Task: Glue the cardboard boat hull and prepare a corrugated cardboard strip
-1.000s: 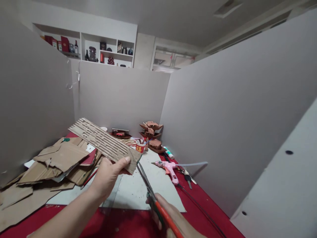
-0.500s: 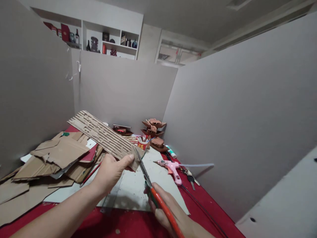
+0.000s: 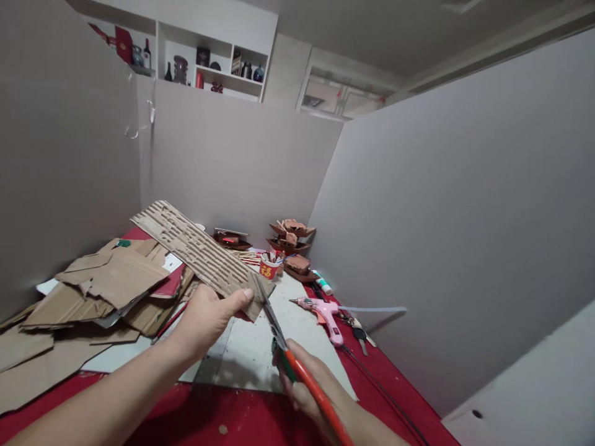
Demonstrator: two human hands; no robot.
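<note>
A long strip of corrugated cardboard, its ridges bared and partly torn, slants across the middle of the view. My left hand pinches its near right end, thumb on top. In my right hand is a pair of scissors with a red-orange handle and some green by the fingers. The scissor blades lie at the strip's right end, pointing away from me. Whether they bite into the cardboard I cannot tell. Below both hands is a white board.
Cardboard scraps are heaped at left on the red tablecloth. A pink glue gun with a cord lies at right, near keys. Behind stand a red cup and several small brown model boats. Grey partitions enclose the table.
The view has shifted slightly, so the background sits a little higher and further right. Both hands keep their hold on the cardboard strip and the scissors, with hardly any movement.
</note>
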